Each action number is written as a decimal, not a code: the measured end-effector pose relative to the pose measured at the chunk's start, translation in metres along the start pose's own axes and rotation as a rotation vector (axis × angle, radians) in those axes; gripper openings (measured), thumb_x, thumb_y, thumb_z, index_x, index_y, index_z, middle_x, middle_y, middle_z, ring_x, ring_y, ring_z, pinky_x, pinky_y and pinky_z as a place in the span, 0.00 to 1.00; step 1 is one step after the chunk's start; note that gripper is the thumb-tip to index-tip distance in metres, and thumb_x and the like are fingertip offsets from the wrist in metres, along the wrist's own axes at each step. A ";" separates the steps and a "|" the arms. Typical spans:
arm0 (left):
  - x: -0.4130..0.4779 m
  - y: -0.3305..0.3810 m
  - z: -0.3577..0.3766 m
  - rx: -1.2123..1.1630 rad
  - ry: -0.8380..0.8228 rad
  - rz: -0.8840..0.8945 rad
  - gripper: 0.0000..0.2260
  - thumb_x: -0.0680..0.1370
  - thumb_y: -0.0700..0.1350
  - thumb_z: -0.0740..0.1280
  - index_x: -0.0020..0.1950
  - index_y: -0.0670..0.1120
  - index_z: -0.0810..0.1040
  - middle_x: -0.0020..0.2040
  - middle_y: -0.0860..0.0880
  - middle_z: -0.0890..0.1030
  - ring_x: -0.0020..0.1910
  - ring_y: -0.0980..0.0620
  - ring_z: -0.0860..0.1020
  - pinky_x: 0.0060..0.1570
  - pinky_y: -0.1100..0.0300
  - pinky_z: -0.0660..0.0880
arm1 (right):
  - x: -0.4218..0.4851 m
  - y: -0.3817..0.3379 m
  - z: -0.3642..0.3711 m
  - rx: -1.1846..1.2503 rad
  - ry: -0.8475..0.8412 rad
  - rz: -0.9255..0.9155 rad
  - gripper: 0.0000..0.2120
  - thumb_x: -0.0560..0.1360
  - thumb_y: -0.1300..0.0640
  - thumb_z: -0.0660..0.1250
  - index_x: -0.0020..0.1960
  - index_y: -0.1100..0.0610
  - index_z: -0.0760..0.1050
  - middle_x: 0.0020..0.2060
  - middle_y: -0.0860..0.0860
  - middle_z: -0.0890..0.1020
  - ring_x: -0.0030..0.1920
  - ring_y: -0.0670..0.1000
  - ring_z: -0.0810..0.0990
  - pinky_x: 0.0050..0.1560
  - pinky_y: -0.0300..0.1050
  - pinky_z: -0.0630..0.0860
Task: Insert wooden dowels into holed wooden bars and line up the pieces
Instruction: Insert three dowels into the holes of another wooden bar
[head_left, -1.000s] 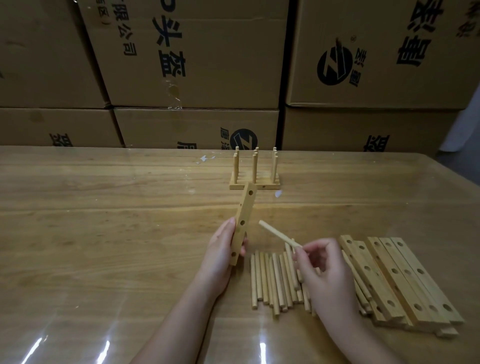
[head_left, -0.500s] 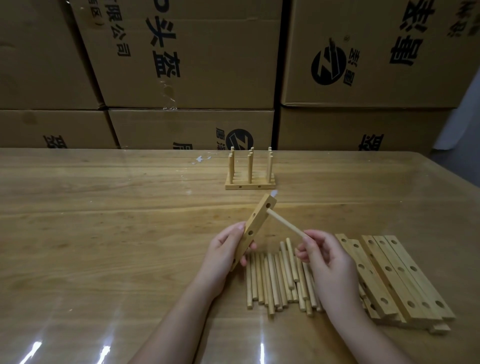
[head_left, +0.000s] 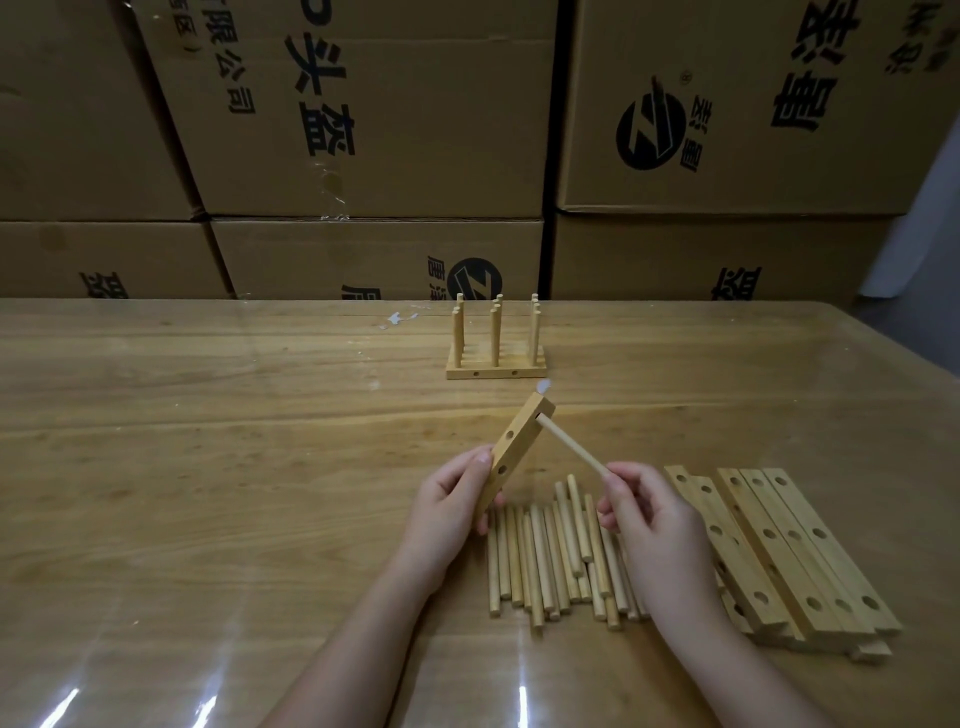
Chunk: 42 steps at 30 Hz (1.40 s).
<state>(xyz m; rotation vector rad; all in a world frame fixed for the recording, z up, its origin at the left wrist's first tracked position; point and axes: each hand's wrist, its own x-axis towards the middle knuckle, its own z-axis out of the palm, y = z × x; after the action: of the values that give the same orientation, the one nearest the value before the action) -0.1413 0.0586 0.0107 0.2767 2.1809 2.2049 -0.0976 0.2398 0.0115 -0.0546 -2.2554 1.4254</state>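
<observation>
Now the dowel (head_left: 571, 448) has its tip at the top hole of the bar (head_left: 511, 457), where a second ago it hung clear. The left hand (head_left: 452, 514) grips the bar's lower end, tilted above the surface (head_left: 208, 467); the right hand (head_left: 654, 519) pinches the dowel's near end. Seating looks barely begun. Loose dowels (head_left: 550, 561) and spare bars (head_left: 779, 551) lie beneath.

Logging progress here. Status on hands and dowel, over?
Left hand grips bar, tilted. Right hand pinches dowel, tip at bar's top hole. Nothing blocking.
</observation>
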 end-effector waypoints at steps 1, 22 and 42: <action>0.000 0.000 0.000 0.006 0.009 0.009 0.12 0.81 0.46 0.58 0.56 0.53 0.81 0.31 0.50 0.77 0.26 0.58 0.70 0.29 0.67 0.70 | 0.001 0.001 0.000 -0.047 -0.004 -0.002 0.07 0.76 0.56 0.63 0.49 0.45 0.75 0.33 0.44 0.79 0.36 0.40 0.78 0.32 0.34 0.75; -0.002 -0.009 0.000 0.425 0.090 0.240 0.14 0.80 0.45 0.63 0.58 0.65 0.73 0.48 0.61 0.81 0.46 0.65 0.77 0.50 0.66 0.73 | 0.002 -0.002 -0.011 -0.527 0.040 -0.258 0.10 0.72 0.63 0.68 0.53 0.60 0.80 0.34 0.48 0.77 0.30 0.46 0.73 0.27 0.33 0.65; 0.001 -0.008 -0.011 0.238 -0.107 0.070 0.12 0.82 0.48 0.59 0.58 0.61 0.79 0.33 0.52 0.80 0.25 0.56 0.71 0.28 0.66 0.69 | 0.003 -0.002 -0.010 -0.324 0.011 -0.168 0.04 0.74 0.57 0.65 0.48 0.52 0.74 0.33 0.43 0.74 0.30 0.41 0.73 0.25 0.35 0.68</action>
<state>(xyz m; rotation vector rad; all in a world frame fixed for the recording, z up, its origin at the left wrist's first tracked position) -0.1450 0.0482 0.0026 0.4729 2.4072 1.9105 -0.0959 0.2480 0.0179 0.0229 -2.3981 0.9639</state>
